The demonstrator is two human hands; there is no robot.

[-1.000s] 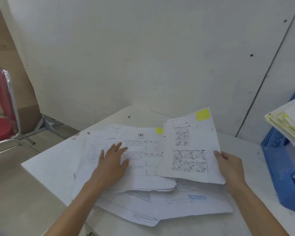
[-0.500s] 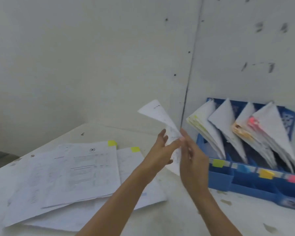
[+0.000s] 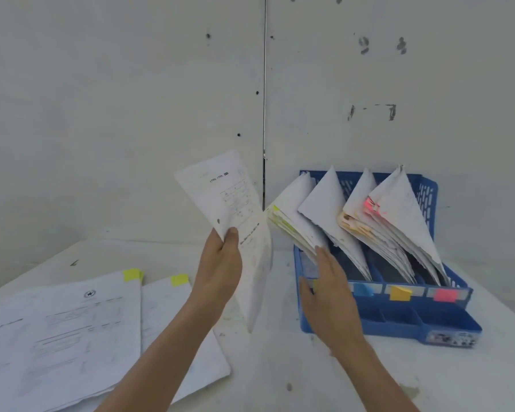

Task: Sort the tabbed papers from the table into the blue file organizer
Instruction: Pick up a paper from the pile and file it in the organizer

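Above the desk, our left grip pinches the sheet, long axis upright. The blue organizer sits at three o'clock, where our right grip, fingers straight, touches the yellow-tabbed stack.

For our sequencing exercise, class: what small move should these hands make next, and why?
Probably slide the sheet, pinched aloft by the left hand, into the leftmost slot of the blue file organizer, where the right hand touches the yellow-tabbed stack.

Matt, creased paper sheets; smooth blue plastic organizer; scuffed white table.
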